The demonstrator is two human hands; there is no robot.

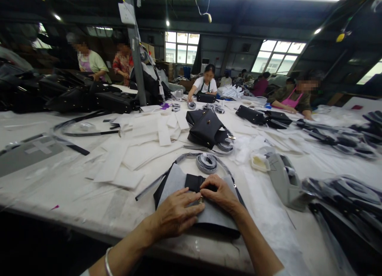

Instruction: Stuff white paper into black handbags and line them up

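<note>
The fingers of the left hand point(179, 210) lie long and loosely parted, their tips meeting those of the right hand point(221, 192), whose thumb and forefinger are bent in to a narrow gap. Whether either set grips anything cannot be told. Right under the fingertips sits a small gold-coloured metal fitting point(201, 200), partly covered, and just beyond it a short black strip with a smooth, leather-like surface point(193, 182), its right end behind the right hand. Both rest on a flat grey sheet point(171, 184) spread over a black leather-like bag point(229, 230), which lies directly beneath the two hands, near the front edge of the white desk point(74, 192). The hands and forearms hide much of the bag's middle.

Just behind it is a round coil of grey-wrapped strap point(206, 163); farther back lies another black bag with a small metal stud point(205, 128). Loose white rectangular cards point(110, 160) lie to the left, a grey plastic tape dispenser point(283, 180) to the right. Beyond that, a heap of black, plastic-covered pieces point(352, 196) is cut off by the picture's edge, its separate parts hard to make out.
</note>
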